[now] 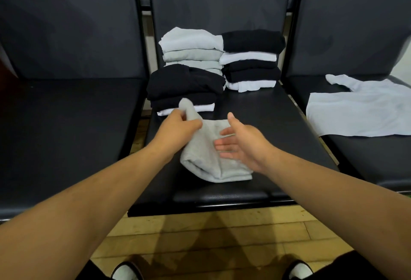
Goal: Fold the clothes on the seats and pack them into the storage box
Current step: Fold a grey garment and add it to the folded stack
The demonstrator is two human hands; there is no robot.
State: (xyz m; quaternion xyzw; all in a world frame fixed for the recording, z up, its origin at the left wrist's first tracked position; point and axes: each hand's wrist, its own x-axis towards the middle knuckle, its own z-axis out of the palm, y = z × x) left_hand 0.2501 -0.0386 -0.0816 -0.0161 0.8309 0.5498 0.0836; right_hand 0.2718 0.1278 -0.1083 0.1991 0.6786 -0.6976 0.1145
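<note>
A plain light-grey garment [209, 157] is showing at centre frame against black seats [66, 124]. The left stack [184, 86] is showing black over white, the right stack [251, 57] alternating black and white, the rear stack [191, 48] pale grey. Far right, a shirt [360, 110] is showing pale blue.

Grey garment [211, 157] half-folded, middle seat [255, 113] front, corner raised. Pale stack [191, 50] and black-white stack [251, 59] at back edge, black-topped stack [184, 86] before them. Pale T-shirt [360, 110] flat, right seat [367, 157].

Middle seat [255, 106]: held three folded stacks [250, 59] at frame centre, half-folded garment [206, 157] before them.
Right seat [367, 164]: bore a spread shirt [360, 110], frame right.
</note>
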